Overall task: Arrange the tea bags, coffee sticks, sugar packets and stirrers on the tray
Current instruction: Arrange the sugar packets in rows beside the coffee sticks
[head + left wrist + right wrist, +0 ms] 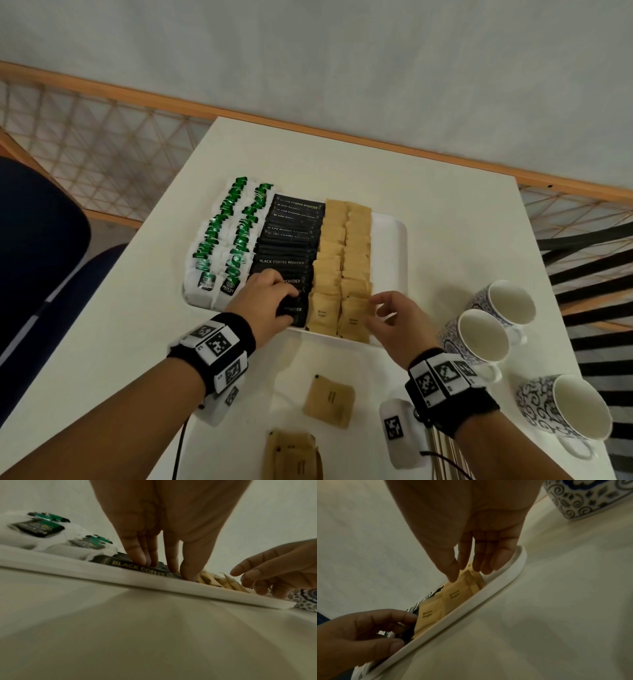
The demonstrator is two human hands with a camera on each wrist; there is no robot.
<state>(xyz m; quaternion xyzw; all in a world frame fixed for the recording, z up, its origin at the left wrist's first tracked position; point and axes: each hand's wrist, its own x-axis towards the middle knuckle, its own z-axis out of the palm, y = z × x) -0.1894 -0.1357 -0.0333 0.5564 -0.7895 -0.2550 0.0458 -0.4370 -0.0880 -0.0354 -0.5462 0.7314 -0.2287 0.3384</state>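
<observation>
The tray point(390, 240) sits mid-counter point(445, 205) and carries, from left to right, two rows of tea bags point(222, 240), one row of black coffee sticks point(287, 246) and two rows of brown sugar packets point(342, 253). A bare strip of the tray remains along its right side.

The left hand point(265, 301) rests on the nearest coffee sticks; its fingers point(137, 555) are held close together, tips pressing down on the top stick. The right hand point(394, 318) hovers at the near right corner of the sugar rows, its fingers point(488, 555) slack and slightly parted, holding nothing, with the tips just above the packets.

Risks, as judged:
- Downward pressure on the overlapped sticks may make the row slide and fan toward the sugar packets.
- A sideways nudge from the right hand may push the outer sugar row into the bare strip, likely needed for the stirrers.

Still off the tray: one loose sugar packet point(330, 401) and a small stack of packets point(296, 455) near the front edge. Thin sticks, probably the stirrers point(445, 455), lie partly hidden under the right wrist.

Three patterned cups point(486, 339) stand close beside the right hand; a wide reach toward the stirrers may strike them.
</observation>
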